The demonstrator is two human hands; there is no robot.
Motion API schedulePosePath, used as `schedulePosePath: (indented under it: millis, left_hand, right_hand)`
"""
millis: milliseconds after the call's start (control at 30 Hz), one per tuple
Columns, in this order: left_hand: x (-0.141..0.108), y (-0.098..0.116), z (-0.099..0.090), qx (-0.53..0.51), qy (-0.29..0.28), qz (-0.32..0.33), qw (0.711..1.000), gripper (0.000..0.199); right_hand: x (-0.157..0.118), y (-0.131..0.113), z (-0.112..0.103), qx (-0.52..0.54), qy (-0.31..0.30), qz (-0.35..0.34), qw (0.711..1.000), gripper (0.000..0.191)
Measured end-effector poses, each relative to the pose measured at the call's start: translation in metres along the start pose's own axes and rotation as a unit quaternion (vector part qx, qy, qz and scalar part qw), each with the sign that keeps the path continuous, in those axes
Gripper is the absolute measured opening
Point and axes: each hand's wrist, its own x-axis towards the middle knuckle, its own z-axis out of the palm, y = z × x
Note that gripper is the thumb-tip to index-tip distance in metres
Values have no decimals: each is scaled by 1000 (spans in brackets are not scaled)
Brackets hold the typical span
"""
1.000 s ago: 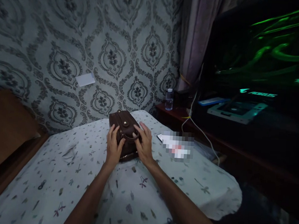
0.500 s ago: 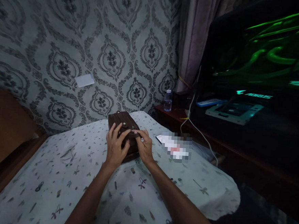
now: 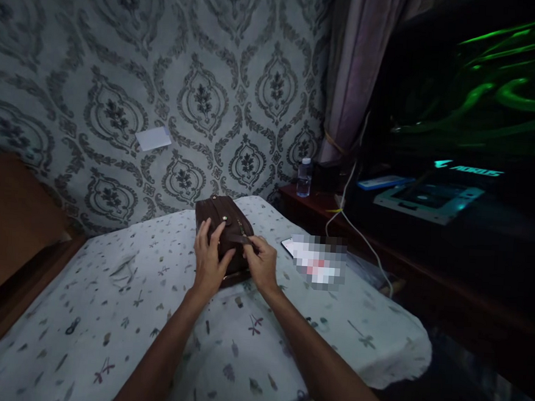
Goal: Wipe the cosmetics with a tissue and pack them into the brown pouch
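Note:
A dark brown leather bag (image 3: 206,212) with metal studs and a zip lies on the patterned cloth (image 3: 149,326). My left hand (image 3: 208,260) rests against the bag's near left side, its fingers spread and its thumb apart from them. Across the bag's near end runs a flat brown strap (image 3: 236,239). The fingers of my right hand (image 3: 262,262) are closed on the strap's right end, beside the bag's right side. Both hands hide part of the bag's near end.
Right of the bag lies a phone (image 3: 287,245), its screen blurred out. A water bottle (image 3: 304,178) stands on a dark red table (image 3: 289,193) by the wall. A white cable (image 3: 361,234) hangs there, near a large screen (image 3: 475,117). Brown cardboard (image 3: 14,219) sits at left.
My right hand has drawn the strap slightly right and now pinches its end. My left fingers have come off the strap area and sit on the bag's left side. The view has shifted slightly.

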Motion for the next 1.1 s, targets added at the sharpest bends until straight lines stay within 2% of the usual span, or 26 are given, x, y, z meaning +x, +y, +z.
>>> schedulePosePath:
  millis: [167, 333, 400, 500, 667, 867, 1000, 1100]
  left_hand:
    - [-3, -7, 5, -51, 17, -44, 998, 71]
    - [0, -12, -6, -56, -29, -35, 997, 62]
    - [2, -14, -12, -72, -42, -32, 996, 54]
    - [5, -17, -18, -110, -33, -48, 992, 41]
    - [9, -18, -16, -139, -12, -78, 987, 34]
    - [10, -20, -16, -119, 1, -73, 990, 34]
    - [10, -22, -19, -98, -3, -52, 994, 35]
    - [10, -22, -20, -87, 14, -41, 995, 30]
  right_hand:
    - [0, 4, 1, -54, -13, 1, 998, 14]
    - [-7, 6, 4, -136, 8, -30, 990, 14]
    - [-10, 7, 5, -154, 18, -59, 986, 14]
    - [-12, 6, 5, -177, 31, -125, 976, 10]
    - [-9, -4, 6, -211, 49, -237, 947, 17]
    - [-4, -2, 14, -208, -17, -318, 925, 26]
    - [-7, 5, 12, -250, -48, -324, 911, 34]
    - [-9, 6, 10, -268, -56, -326, 905, 40]
